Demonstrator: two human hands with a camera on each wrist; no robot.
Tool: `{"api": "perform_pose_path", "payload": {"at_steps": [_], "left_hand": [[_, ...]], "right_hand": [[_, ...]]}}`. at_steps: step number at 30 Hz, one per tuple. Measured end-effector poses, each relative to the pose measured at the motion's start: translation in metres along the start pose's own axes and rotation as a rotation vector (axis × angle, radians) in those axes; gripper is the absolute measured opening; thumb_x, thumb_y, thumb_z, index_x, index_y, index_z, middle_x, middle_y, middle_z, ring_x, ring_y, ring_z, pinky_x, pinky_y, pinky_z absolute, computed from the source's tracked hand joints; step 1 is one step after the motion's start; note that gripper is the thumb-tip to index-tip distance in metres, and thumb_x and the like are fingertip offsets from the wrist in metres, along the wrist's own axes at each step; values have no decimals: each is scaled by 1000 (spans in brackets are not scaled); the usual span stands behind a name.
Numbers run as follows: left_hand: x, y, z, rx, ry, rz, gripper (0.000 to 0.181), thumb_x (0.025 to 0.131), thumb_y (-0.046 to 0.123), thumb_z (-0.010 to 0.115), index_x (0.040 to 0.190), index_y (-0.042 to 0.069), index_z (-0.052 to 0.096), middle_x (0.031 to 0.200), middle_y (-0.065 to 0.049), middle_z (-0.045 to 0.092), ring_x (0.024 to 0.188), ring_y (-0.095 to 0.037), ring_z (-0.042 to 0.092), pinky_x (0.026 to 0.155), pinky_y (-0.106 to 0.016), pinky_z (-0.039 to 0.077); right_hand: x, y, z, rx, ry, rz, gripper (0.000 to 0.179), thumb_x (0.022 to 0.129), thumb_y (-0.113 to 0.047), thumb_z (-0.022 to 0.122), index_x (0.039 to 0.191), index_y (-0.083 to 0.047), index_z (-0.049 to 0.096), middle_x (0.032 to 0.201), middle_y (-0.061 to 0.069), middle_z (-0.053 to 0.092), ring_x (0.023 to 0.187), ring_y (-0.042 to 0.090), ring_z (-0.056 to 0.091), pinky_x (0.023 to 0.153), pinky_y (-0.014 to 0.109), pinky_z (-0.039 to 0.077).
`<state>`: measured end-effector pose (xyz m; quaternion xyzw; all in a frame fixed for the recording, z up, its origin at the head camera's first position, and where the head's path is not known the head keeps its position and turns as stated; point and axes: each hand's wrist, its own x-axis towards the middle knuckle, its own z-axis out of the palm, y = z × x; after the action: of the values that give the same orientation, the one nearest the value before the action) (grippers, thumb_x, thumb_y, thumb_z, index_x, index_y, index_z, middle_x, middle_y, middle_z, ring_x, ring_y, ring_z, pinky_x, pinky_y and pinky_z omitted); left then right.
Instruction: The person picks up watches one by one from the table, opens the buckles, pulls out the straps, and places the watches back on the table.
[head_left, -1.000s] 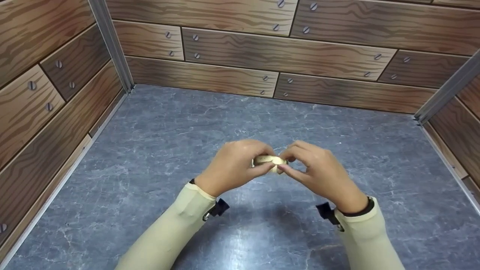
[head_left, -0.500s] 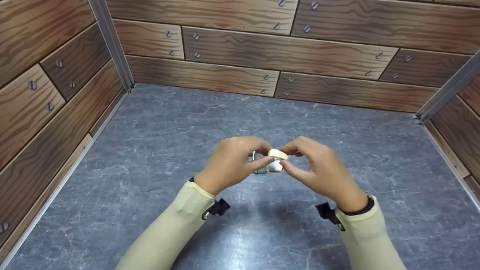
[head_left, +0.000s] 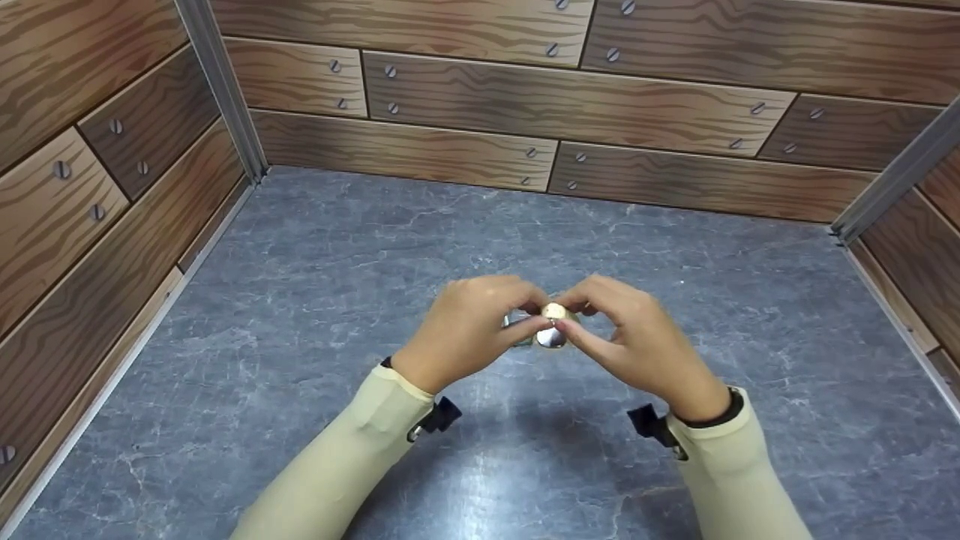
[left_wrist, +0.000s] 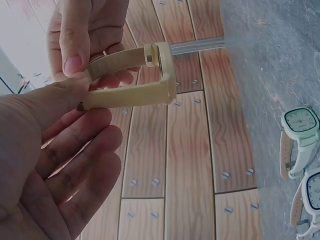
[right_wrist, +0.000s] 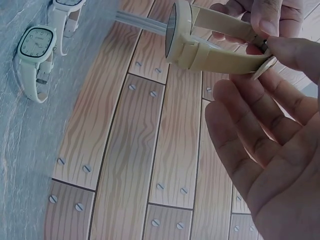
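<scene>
A wristwatch with a cream-yellow strap point(left_wrist: 125, 97) hangs between both hands, its strap bent into a loop and its case point(right_wrist: 179, 34) pointing down toward the table. My left hand point(head_left: 476, 326) pinches one side of the strap near its ends with thumb and fingers. From the other side my right hand point(head_left: 637, 341) pinches the strap ends, beside the buckle point(right_wrist: 262, 45). The thumbs nearly touch. In the head view the fingers hide most of the watch, and only a bright bit of strap point(head_left: 555, 310) shows. Whether the buckle is fastened cannot be told.
Two more wristwatches, a pale green one point(left_wrist: 301, 120) and a white one point(left_wrist: 314, 195), lie side by side on the blue-grey marbled table point(head_left: 360, 255). Wood-patterned walls point(head_left: 450, 97) enclose the back and sides, with metal posts point(head_left: 225, 90) in the corners.
The strap between the fingertips has turned: a loop shows first, then a broad band, now a small bright end. The thumbs have drawn closer together since half a second ago.
</scene>
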<state>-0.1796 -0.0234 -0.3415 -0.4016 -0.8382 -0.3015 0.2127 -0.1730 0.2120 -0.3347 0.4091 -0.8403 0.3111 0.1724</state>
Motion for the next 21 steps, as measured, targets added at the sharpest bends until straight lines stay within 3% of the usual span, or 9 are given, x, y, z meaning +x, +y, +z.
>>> {"api": "perform_pose_path", "payload": {"at_steps": [6,17,21], "left_hand": [[1,0,0,-3,12,13,17,98,32,72,104,18,77,97,8,76,88,-5,71,73,-22,55],[2,0,1,-71,-1,-5,17,100,33,70,105,18,77,98,9,76,89,-3,70,75,-21,55],[1,0,-1,-27,-8,18,20,100,31,70,112,16,76,105,5,75,97,-8,68,83,-24,56]], "right_hand": [[-1,0,-1,-15,13,9,17,95,-9,76,108,-19,72,103,-12,69,95,7,64,82,36,58],[0,-1,-2,11,9,-7,17,93,-4,75,104,-16,72,99,-9,70,90,7,66,82,27,57],[0,-3,-3,10,-1,-38,17,92,-4,78,104,-15,73,97,-9,70,84,6,65,78,21,55]]}}
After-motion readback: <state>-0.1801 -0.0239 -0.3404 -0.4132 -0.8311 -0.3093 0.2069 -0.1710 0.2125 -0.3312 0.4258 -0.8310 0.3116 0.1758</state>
